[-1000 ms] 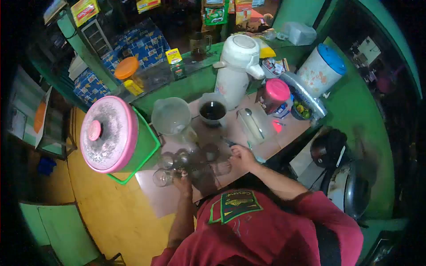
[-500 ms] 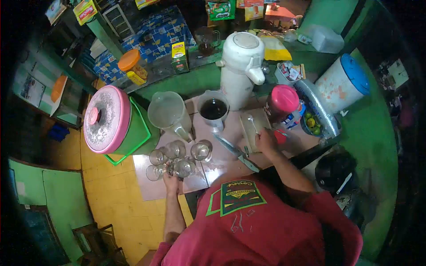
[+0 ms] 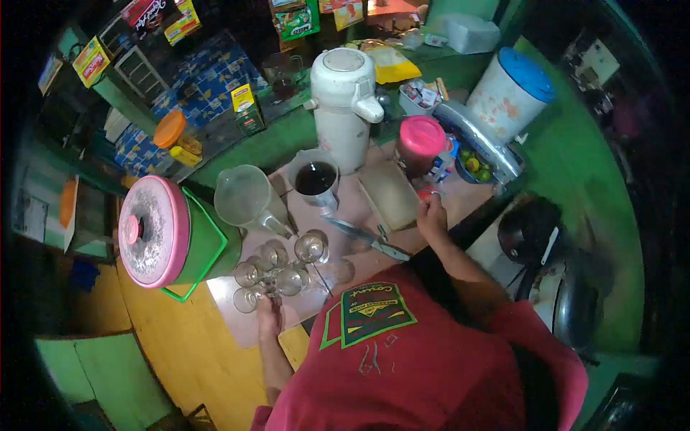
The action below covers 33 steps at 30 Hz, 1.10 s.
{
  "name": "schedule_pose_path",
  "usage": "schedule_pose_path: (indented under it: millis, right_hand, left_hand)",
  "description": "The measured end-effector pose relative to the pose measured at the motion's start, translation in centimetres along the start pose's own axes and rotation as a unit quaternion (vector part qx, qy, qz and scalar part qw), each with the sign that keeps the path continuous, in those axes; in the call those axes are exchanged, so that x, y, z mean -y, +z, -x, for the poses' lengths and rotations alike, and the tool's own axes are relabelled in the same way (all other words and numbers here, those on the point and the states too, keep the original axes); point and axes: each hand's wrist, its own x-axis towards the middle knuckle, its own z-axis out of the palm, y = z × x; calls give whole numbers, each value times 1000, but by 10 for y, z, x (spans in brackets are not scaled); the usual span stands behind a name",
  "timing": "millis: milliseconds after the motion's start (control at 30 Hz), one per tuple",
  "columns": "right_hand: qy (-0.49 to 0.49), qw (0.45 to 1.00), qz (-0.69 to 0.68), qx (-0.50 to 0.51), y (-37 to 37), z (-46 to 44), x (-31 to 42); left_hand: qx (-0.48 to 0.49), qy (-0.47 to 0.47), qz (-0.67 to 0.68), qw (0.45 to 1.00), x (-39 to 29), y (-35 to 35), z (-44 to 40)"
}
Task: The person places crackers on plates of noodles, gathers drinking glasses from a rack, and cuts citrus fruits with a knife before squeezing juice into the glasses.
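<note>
My left hand is low at the near side of several clear drinking glasses, its fingers closed against a glass and partly hidden by the glassware. At the right end of a shallow rectangular tray, my right hand is closed in a pinch. A thin spoon shows faintly above its fingertips. A knife lies on the tiled counter between my hands. Behind it stand a jug of dark liquid and a cloudy plastic jug.
A pink-lidded green cooler stands at the left. A white airpot rises at the back. Toward the right are a pink-lidded jar, a bowl of green fruit, a blue-lidded container and a dark pan.
The spoon has left the tray with my right hand, which has moved to the tray's right end. My left hand stays by the glasses. The view has turned to the right.
</note>
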Motion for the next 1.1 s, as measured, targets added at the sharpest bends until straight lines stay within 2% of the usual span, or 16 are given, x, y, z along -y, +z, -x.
schedule_pose_path:
  millis: [33, 100, 133, 233, 267, 367, 433, 567, 633, 667, 767, 800, 867, 933, 1000, 1100]
  right_hand:
    - [5, 1000, 7, -7, -6, 10, 0]
    - [-38, 996, 20, -84, -18, 36, 1]
    - [-49, 995, 3, -86, -24, 48, -5]
    - [6, 997, 26, -75, -39, 86, -26]
    - [-22, 996, 33, -80, -41, 95, -31]
    - [1, 996, 65, -65, -36, 100, -50]
    - [-16, 993, 80, -80, -27, 85, -64]
    - [-47, 996, 59, -40, 0, 46, -83]
    - [40, 999, -12, -16, 39, 29, -112]
    - [40, 999, -16, -16, 51, 21, -120]
    - [17, 1000, 4, 6, 57, -11, -138]
    - [-2, 998, -12, 63, 42, -19, -133]
    - [4, 991, 3, 132, 11, -39, -135]
    - [-64, 996, -23, 51, -67, -80, -101]
    - [-21, 998, 47, 34, -96, -139, -125]
    - [75, 984, 108, 119, -117, -205, -155]
  left_hand:
    - [9, -7, 0, 1000, 9, -13, -6]
    - [89, 110, -113, 983, 33, -43, -19]
    - [17, 145, -208, 967, 9, -6, 4]
    - [-67, 151, -178, 970, -2, 23, 15]
    - [-76, 174, -267, 945, 7, 4, 9]
    - [-138, 177, -163, 961, 8, 18, 20]
    - [-90, 185, -261, 943, 9, -2, 27]
    - [-149, 100, -156, 971, 12, -2, 47]
    - [-174, 69, -110, 976, 53, -47, 35]
    - [-158, 123, -135, 970, 65, -50, 39]
    - [-180, 60, -175, 966, 70, -15, 75]
    - [-277, 63, -161, 945, 86, -6, 76]
    - [-280, 54, -167, 944, 84, 38, 96]
    - [-287, 47, -167, 942, 89, 78, 100]
    - [-204, 71, -180, 960, 104, 97, 106]
    - [-201, 86, -181, 959, 114, 151, 102]
